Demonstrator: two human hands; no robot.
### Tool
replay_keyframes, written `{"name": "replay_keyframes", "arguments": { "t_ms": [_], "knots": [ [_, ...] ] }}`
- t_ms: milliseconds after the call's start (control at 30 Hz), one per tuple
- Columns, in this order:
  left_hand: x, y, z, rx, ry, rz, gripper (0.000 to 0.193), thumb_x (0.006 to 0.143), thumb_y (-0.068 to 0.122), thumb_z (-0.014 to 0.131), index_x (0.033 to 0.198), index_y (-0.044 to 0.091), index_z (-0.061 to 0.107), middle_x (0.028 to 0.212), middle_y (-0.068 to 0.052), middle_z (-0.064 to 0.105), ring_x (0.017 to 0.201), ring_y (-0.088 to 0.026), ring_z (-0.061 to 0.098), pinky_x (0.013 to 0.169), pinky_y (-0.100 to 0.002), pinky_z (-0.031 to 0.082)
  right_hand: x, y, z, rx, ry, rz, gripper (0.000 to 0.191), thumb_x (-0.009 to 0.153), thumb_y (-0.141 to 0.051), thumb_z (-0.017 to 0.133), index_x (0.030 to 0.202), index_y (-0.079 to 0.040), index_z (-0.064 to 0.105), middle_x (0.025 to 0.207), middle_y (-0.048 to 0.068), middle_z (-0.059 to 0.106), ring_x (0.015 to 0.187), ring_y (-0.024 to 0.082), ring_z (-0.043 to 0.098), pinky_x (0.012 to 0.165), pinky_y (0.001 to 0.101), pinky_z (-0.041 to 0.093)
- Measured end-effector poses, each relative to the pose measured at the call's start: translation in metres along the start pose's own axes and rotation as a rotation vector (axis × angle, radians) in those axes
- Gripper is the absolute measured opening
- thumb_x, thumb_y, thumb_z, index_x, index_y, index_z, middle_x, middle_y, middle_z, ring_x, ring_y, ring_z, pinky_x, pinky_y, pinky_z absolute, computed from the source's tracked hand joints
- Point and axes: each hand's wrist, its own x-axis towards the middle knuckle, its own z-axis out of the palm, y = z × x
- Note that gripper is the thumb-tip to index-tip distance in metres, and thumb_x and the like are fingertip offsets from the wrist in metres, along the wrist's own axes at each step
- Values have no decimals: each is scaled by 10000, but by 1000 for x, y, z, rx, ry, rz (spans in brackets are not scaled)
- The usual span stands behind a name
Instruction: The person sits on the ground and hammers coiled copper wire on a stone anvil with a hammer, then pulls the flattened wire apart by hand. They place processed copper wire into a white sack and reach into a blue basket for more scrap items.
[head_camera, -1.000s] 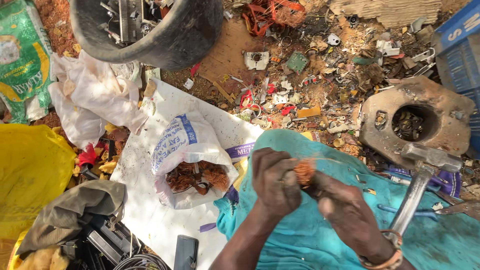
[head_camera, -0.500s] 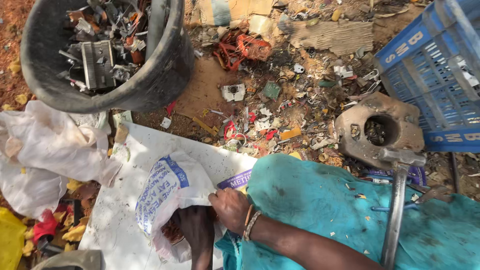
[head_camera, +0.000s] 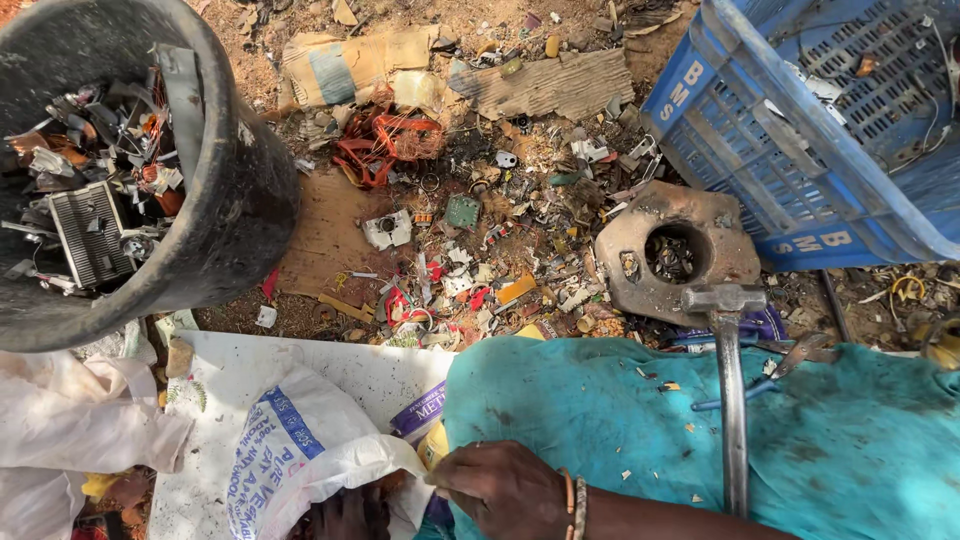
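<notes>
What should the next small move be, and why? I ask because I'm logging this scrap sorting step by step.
Probably draw the left hand up out of the white bag. It is down inside the bag's mouth, while the right hand grips the rim and holds it open at the edge of the teal cloth.

Outdoor ground of bare reddish-brown dirt (head_camera: 330, 240) in hard sunlight, with sharp shadows. The surface is littered with small scrap — plastic chips, metal bits, wire ends — thickest across the middle of the view. A black bucket (head_camera: 230, 200) stands at upper left, filled with metal scrap and a finned heat sink. A tangle of orange wire (head_camera: 385, 145) lies beside flattened cardboard (head_camera: 545, 85) at the top. A blue plastic crate (head_camera: 800, 140) occupies the upper right — slatted walls, tilted. Below it sits a heavy metal block (head_camera: 640, 245) with a round hole. A hammer (head_camera: 730, 390) rests across a teal cloth (head_camera: 580, 410).
</notes>
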Motion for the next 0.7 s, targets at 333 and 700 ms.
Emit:
{"name": "replay_keyframes", "arguments": {
  "t_ms": [333, 700],
  "knots": [
    [3, 152, -83, 20, 142, 129, 134, 879, 123, 729, 1002, 73, 742, 1051, -106, 752, 1036, -283, 726, 903, -412, 579, -89, 20, -151, -97, 116, 50, 127, 898, -25, 769, 1025, -26, 757, 927, 106, 783, 821, 266, 771, 673, 405, 608],
    [-123, 468, -179, -592, 562, 1350, 68, 941, 118, 734, 990, 75, 753, 1039, -88, 778, 1022, -235, 775, 877, -359, 628, -147, 124, -213, -1, 135, -18, 197, 1063, -225, 598, 1153, -73, 685, 986, 122, 707, 896, 248, 713, 835, 389, 553]
  ]
}}
